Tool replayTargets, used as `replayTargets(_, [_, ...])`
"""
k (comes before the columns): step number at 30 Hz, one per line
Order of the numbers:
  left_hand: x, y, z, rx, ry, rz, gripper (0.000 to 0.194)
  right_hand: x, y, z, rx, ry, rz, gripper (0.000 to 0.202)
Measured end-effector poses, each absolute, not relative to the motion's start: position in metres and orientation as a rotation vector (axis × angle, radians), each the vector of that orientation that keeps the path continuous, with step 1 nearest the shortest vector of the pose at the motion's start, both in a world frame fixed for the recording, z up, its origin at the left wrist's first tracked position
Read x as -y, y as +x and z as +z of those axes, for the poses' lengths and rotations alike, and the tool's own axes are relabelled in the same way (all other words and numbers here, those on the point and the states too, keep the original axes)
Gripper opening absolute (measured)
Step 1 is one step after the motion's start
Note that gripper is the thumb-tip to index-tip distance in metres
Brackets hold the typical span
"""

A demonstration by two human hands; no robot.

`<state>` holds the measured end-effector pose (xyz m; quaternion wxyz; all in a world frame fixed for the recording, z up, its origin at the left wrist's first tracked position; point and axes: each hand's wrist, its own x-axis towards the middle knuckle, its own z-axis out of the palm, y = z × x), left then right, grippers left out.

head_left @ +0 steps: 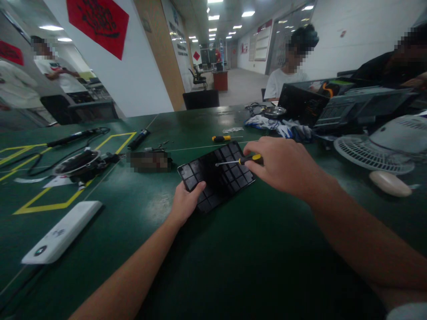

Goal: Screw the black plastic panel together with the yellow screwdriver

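Note:
A flat black rectangular panel (213, 178), its glossy face marked with a grid of squares, is tilted above the green table. My left hand (187, 200) grips its lower left edge, thumb on top and fingers hidden beneath. Between the closed fingers of my right hand (276, 162) is a screwdriver (245, 160) with a black and yellow handle. Its metal shaft points left across the panel's face; whether the tip touches is unclear. Behind the panel lies a second yellow and black screwdriver (223, 138).
On the green table (160, 249), a white power strip (62, 233) and a round device (78, 164) lie left. At right are a white fan (376, 146), an opened computer case (353, 106) and a crumpled cloth (280, 126). A person (287, 73) sits across the table.

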<state>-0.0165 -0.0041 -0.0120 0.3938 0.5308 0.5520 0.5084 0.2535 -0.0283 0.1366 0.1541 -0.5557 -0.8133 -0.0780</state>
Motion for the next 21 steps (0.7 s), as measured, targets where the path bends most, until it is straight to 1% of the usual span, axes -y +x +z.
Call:
replayTargets(7, [0.0027, -0.0173, -0.0132, -1.404, 1.331, 1.289, 0.049, 0.0262, 0.2561, 0.1332, 2.366, -1.509, -0.186, 0.016])
replayTargets(21, [0.003, -0.0178, -0.0133, -1.419, 1.311, 1.295, 0.049, 0.0253, 0.2569, 0.1347, 2.373, -1.431, -0.146, 0.011])
